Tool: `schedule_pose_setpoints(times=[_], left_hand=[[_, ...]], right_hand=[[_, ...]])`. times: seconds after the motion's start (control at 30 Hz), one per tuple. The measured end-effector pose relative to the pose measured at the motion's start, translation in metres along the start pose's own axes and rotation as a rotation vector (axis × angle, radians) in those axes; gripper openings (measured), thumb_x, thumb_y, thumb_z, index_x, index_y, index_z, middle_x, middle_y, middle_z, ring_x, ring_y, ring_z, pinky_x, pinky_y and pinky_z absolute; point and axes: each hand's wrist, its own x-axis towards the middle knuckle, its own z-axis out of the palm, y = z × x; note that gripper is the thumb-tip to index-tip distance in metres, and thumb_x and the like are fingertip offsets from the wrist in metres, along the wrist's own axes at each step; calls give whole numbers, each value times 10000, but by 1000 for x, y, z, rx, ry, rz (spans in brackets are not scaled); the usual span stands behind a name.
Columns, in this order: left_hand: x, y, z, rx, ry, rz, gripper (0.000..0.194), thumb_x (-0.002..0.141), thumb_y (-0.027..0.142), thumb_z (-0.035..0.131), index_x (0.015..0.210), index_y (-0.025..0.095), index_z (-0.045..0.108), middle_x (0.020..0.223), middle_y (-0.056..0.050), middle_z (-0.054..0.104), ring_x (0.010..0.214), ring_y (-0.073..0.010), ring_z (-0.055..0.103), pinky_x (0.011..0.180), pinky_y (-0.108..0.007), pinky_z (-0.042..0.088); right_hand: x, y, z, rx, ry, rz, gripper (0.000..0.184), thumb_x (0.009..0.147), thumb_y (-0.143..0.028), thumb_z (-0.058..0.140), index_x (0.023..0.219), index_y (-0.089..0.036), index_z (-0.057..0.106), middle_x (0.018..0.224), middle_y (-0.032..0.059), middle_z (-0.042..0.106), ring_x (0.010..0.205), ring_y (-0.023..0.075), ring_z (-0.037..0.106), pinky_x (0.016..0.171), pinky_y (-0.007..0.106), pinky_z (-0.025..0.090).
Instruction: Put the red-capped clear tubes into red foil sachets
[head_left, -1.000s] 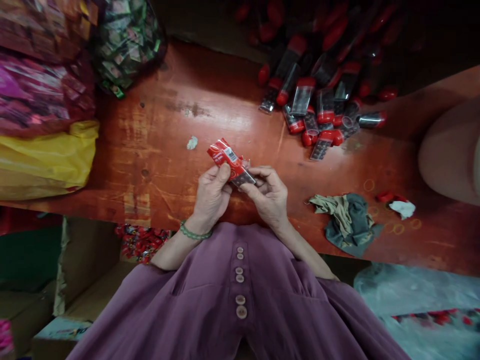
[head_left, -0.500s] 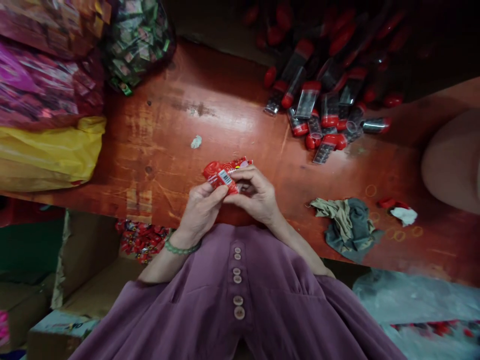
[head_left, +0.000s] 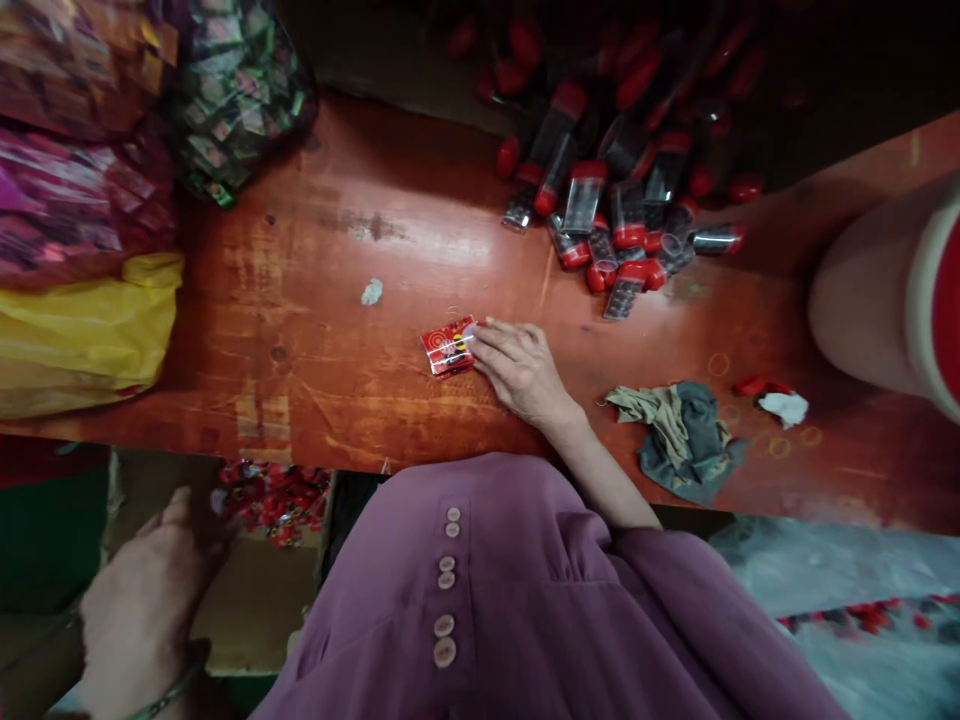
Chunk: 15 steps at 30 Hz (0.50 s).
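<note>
Right hand (head_left: 521, 370) flat on table (head_left: 337, 330), fingertips pinning red packet (head_left: 448, 350), no grasp, likely holding it in place. Left hand (head_left: 139, 600) below table edge, fingers loosely spread, holding nothing (near cardboard box (head_left: 255, 600) of red packets (head_left: 274, 495)).

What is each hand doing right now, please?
Left hand: open, holding nothing, down by the cardboard box.
Right hand: fingers flat, pressing the red packet on the table.

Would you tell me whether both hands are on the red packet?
No, only the right hand touches the red packet; the left hand is down by the cardboard box.
</note>
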Motion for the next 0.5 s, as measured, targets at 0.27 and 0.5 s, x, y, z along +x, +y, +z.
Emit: schedule_pose_setpoints(times=[0.27,0.5], left_hand=[[72,186,13,-423,754,925,447,869,227,701,1303,188,600,1222,-132,714,1087,-245,704,954,-366,580],[108,235,25,-350,739,1143,364,925,74,539,1275,150,600,1249,-155,694,1225,-267,635,1022,-426,549]], right_hand=[[-2,-2,7,-189,89,-176,255,1003,-149,460,1130,-166,681,1074,69,762,1052,214,568,950,427,341],[5,-15,-12,-261,39,-193,244,1007,-152,458,927,-158,688,878,50,726,904,197,551,894,392,362]])
